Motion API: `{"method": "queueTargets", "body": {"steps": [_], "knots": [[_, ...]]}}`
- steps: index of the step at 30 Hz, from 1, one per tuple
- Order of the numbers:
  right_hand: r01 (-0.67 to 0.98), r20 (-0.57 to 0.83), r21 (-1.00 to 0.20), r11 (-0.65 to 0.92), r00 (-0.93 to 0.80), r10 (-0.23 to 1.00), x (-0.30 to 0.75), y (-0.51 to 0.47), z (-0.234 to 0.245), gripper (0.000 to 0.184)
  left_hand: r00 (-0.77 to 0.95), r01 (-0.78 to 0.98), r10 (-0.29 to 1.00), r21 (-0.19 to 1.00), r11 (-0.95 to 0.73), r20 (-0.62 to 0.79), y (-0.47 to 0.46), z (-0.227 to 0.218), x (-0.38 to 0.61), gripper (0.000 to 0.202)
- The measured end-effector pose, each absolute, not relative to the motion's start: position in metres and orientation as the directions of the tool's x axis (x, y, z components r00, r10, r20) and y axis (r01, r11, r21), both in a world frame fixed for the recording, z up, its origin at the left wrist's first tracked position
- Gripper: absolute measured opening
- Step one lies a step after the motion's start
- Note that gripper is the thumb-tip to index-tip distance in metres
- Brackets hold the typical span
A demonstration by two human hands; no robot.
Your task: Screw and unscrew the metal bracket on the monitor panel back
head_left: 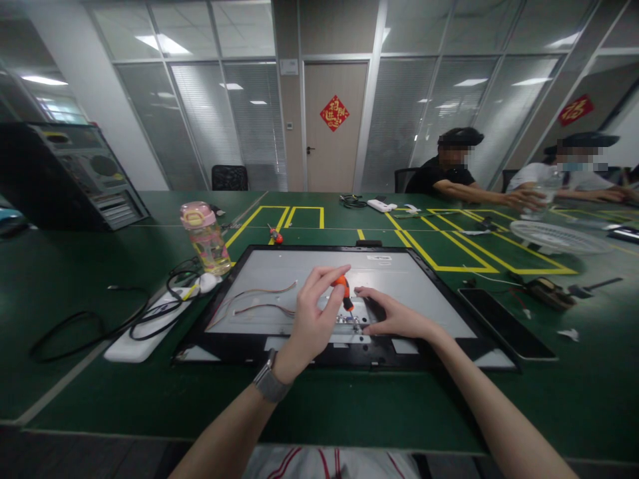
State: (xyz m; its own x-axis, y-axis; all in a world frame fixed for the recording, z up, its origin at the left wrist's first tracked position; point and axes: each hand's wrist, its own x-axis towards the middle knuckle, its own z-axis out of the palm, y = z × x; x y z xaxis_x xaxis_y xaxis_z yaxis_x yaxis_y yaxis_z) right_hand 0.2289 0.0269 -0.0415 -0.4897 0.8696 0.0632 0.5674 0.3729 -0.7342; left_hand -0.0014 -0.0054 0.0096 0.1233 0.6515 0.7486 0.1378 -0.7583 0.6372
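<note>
A flat display panel [419, 293] with a grey metal back and black frame lies on the table in front of me. My left hand [317, 309], with a watch on its wrist, is closed around an orange and black screwdriver [346, 290]. The screwdriver points down at a small metal plate with connectors [344, 320] near the panel's front edge. My right hand [394, 313] rests at the right side of this plate, thumb and fingers apart. Thin cables [267, 308] lie on the panel to the left.
A white power strip [144, 336] with black cord and a pink-lidded bottle [206, 239] stand left. A black phone-like slab [504, 324] lies right. Beyond the panel is a red-handled tool [275, 235]. A computer case [94, 176] stands far left; two people sit far right.
</note>
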Motion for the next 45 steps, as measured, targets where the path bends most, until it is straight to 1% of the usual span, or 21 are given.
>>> {"method": "queueTargets", "body": {"steps": [2, 7, 12, 16, 21, 26, 31, 36, 41, 45], "knots": [[0.566, 0.066, -0.736, 0.372, -0.487, 0.871, 0.2287, 0.0271, -0.0419, 0.078, 0.139, 0.126, 0.652, 0.640, -0.758, 0.745, -0.0050, 0.0093, -0.0016, 0.031], [0.572, 0.066, -0.730, 0.374, -0.486, 0.871, 0.2288, 0.0274, -0.0425, 0.079, 0.114, 0.174, 0.640, 0.619, -0.766, 0.760, -0.0048, 0.0098, -0.0016, 0.025], [0.565, 0.077, -0.733, 0.379, -0.485, 0.871, 0.2292, 0.0282, -0.0435, 0.080, 0.166, 0.147, 0.666, 0.649, -0.746, 0.727, -0.0050, 0.0105, -0.0011, 0.033], [0.559, 0.089, -0.732, 0.390, -0.489, 0.868, 0.2294, 0.0282, -0.0439, 0.080, 0.138, 0.163, 0.649, 0.629, -0.760, 0.748, -0.0054, 0.0103, -0.0009, 0.027], [0.562, 0.081, -0.734, 0.380, -0.484, 0.871, 0.2290, 0.0277, -0.0435, 0.080, 0.180, 0.126, 0.650, 0.638, -0.759, 0.738, -0.0057, 0.0086, -0.0013, 0.035], [0.574, 0.068, -0.733, 0.366, -0.473, 0.878, 0.2284, 0.0266, -0.0414, 0.079, 0.143, 0.163, 0.666, 0.646, -0.746, 0.733, -0.0051, 0.0084, -0.0013, 0.029], [0.572, 0.071, -0.730, 0.373, -0.479, 0.875, 0.2285, 0.0267, -0.0418, 0.078, 0.182, 0.120, 0.653, 0.643, -0.757, 0.735, -0.0050, 0.0077, -0.0016, 0.035], [0.560, 0.093, -0.732, 0.389, -0.484, 0.870, 0.2289, 0.0281, -0.0445, 0.078, 0.170, 0.147, 0.644, 0.627, -0.765, 0.746, -0.0059, 0.0087, -0.0017, 0.031], [0.549, 0.101, -0.736, 0.396, -0.490, 0.866, 0.2286, 0.0278, -0.0428, 0.077, 0.228, 0.091, 0.645, 0.644, -0.760, 0.729, -0.0057, 0.0080, -0.0020, 0.035], [0.553, 0.099, -0.733, 0.397, -0.491, 0.865, 0.2286, 0.0275, -0.0422, 0.077, 0.219, 0.114, 0.650, 0.642, -0.758, 0.728, -0.0055, 0.0080, -0.0010, 0.033]]}}
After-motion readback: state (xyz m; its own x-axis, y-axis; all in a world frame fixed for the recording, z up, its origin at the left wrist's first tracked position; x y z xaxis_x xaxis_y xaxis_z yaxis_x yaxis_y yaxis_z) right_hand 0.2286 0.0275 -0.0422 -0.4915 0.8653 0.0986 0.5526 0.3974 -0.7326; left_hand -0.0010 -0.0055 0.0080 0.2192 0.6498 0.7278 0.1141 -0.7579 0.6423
